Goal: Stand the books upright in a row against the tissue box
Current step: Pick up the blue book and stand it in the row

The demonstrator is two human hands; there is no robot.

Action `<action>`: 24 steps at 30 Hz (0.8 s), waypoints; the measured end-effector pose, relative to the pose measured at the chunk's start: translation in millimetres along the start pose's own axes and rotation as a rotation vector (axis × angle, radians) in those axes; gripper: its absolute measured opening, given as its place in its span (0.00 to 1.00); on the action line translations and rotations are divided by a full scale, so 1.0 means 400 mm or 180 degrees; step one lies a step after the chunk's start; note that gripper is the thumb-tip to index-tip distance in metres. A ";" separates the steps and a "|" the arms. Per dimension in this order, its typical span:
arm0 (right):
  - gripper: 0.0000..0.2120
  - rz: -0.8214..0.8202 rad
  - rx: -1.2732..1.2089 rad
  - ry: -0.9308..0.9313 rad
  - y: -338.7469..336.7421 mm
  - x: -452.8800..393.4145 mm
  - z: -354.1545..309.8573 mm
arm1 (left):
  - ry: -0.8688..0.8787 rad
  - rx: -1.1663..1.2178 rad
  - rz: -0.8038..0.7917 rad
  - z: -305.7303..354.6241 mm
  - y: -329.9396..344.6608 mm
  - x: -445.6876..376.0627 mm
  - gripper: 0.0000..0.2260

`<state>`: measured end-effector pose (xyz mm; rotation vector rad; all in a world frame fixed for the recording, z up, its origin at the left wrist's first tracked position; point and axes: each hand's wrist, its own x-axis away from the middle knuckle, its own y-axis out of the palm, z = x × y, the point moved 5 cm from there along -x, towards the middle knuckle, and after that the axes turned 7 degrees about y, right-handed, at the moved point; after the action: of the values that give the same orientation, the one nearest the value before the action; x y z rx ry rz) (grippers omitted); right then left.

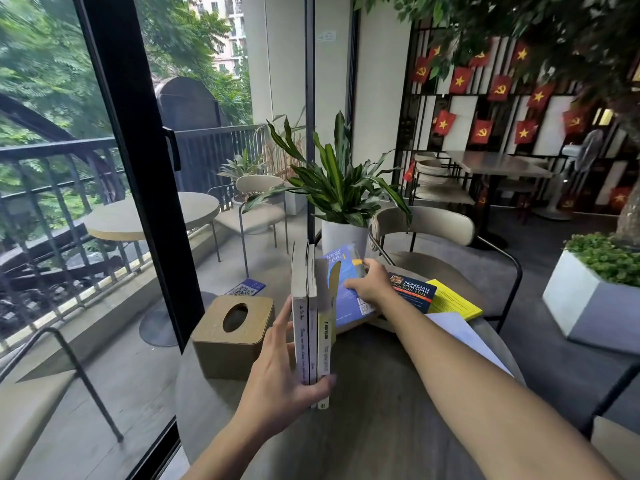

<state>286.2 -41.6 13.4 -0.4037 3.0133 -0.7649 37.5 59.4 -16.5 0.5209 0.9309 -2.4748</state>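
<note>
Left hand clamps three upright books; right hand grips blue book at 2 o'clock — loosen the clamp and the row topples off the tissue box.

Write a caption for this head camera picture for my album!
Left hand steadies three upright books beside the tissue box; right hand takes a blue book.

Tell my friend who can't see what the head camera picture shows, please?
The left hand steadies three upright books beside a wooden tissue box on a round table. The right hand grips a blue book lying among others.
</note>
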 end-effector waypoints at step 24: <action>0.19 0.0903 -0.0138 -0.1068 -0.115 0.379 0.059 | 0.0038 0.0025 -0.0022 0.024 -0.005 0.006 0.53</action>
<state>152.5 -129.6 22.9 -0.0872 2.6932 -0.5483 32.7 53.4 -9.8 0.5364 0.9296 -2.4851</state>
